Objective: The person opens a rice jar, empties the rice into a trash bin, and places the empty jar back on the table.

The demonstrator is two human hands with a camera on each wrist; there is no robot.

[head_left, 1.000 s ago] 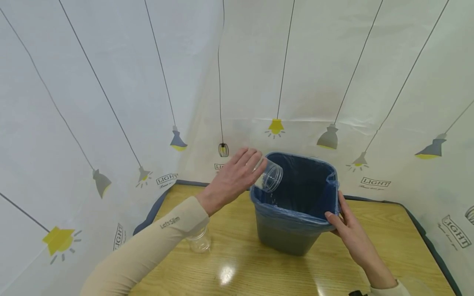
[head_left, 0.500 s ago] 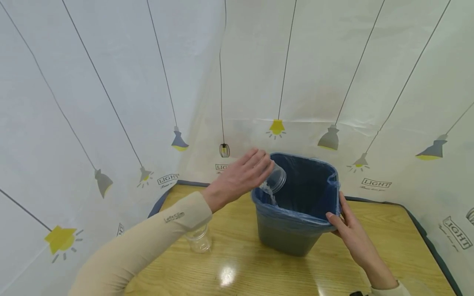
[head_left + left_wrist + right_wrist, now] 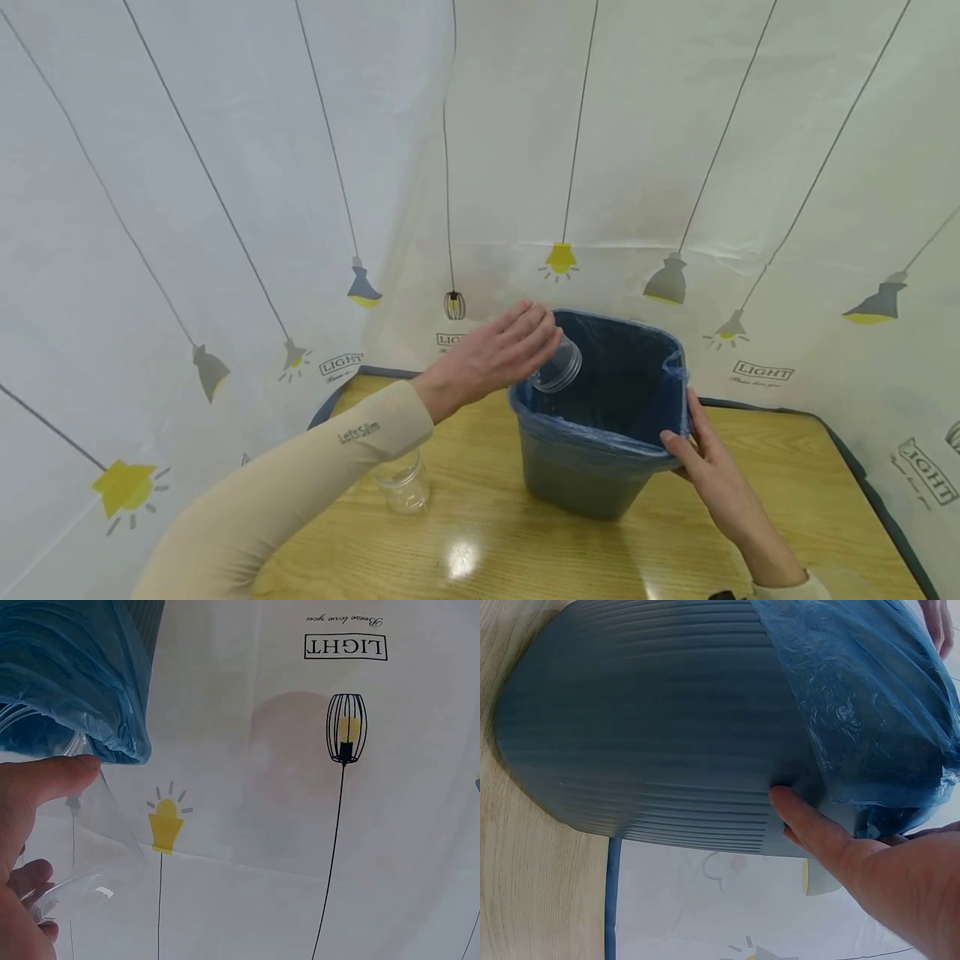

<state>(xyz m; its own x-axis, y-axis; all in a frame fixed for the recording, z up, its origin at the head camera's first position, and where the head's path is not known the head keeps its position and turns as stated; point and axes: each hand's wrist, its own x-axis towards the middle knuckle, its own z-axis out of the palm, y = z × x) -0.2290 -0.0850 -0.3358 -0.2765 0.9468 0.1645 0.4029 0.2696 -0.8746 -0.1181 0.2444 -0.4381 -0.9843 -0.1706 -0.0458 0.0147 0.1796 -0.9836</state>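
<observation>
My left hand (image 3: 495,354) grips a clear plastic jar (image 3: 561,367) and holds it tipped, mouth down, over the near left part of a grey trash bin (image 3: 581,483). In the left wrist view, the thumb and fingers wrap the see-through jar (image 3: 105,840), whose mouth is inside the bin's rim. A blue plastic bag (image 3: 592,437) lines the bin and folds over its edge. At the bin's right side, my right hand (image 3: 708,467) holds the rim, with the thumb over the bag. Fingers of the right hand (image 3: 825,832) press the ribbed outer wall in the right wrist view.
A second clear jar (image 3: 408,487) stands on the wooden table (image 3: 480,558), left of the bin and beside the left sleeve (image 3: 315,475). Behind the table hangs a pale sheet (image 3: 510,167) printed with lamps.
My left hand has shifted slightly right and tipped the jar further. A clump of clear or whitish bits fell from it half a second ago; that stream is gone now. The right hand stays put.
</observation>
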